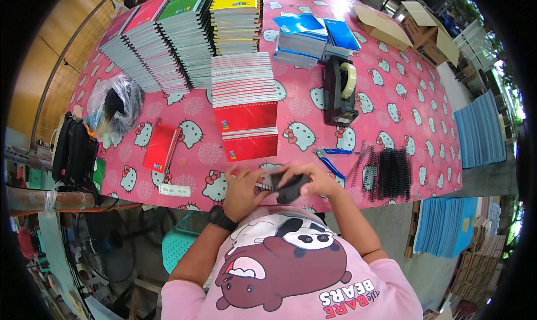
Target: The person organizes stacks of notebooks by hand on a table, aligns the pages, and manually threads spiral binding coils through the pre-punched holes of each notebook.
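My left hand point(241, 190), with a black watch on its wrist, is closed at the table's near edge, its fingertips on a small pale piece with dark marks. In my right hand point(318, 181) is a dark grey object point(292, 189) with a flat, rounded end; its kind I cannot tell. The two hands are close together, and the object reaches toward the left fingertips. Just beyond them lie red notebooks point(250, 146), overlapped in a row that runs away from me. To the right are blue-handled pliers point(331, 164) and a bundle of black spiral binding coils point(395, 174).
A black tape dispenser point(339, 96) stands right of the row. Tall stacks of spiral notebooks point(184, 34) and blue booklets point(302, 34) are farther back. At left are a red notebook point(161, 146), a plastic bag point(114, 104), a black bag point(74, 149) and a white strip point(174, 190).
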Motion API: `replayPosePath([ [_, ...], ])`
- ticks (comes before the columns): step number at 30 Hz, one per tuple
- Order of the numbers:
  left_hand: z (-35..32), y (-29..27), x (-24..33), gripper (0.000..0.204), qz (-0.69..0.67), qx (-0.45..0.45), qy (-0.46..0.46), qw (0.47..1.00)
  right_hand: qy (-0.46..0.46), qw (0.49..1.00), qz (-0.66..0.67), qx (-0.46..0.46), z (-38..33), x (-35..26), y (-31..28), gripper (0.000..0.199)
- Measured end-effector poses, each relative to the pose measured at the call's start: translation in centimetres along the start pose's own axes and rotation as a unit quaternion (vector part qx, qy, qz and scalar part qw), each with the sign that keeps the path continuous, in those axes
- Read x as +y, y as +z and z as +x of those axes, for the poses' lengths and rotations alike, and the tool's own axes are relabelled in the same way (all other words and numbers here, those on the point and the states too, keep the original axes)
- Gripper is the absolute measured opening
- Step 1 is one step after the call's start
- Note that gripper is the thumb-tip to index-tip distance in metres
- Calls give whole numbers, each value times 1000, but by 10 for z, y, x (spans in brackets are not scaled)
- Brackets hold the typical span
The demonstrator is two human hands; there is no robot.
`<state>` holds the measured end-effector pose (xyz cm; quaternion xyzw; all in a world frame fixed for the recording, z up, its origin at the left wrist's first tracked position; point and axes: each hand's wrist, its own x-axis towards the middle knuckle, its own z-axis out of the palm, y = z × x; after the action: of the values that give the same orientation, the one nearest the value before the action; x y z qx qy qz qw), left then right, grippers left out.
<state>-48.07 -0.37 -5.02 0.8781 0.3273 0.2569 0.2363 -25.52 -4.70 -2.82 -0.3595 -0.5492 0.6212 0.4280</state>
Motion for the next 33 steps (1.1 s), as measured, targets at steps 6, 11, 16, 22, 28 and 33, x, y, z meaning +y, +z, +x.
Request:
replayPosePath([
  [6,5,-8,-4,68,-9,182,-41,982,116,960,-235,99,6,16,-4,56],
  [11,-14,19,-42,65,-351,97,-219,905,38,989,-125,66,10,25,5,54],
  [16,-22,38,-56,56,-376,34,-177,909,-1,997,76,24,8,13,7,43],
  [22,-18,32,-48,54,-416,24,-173,893,79,979,-171,78,21,17,3,43],
  [28,-19,30,-45,47,-458,38,-180,870,23,950,-284,125,29,13,10,36],
  [33,-16,29,-46,47,-433,29,-186,881,40,975,-210,60,32,13,20,37],
])
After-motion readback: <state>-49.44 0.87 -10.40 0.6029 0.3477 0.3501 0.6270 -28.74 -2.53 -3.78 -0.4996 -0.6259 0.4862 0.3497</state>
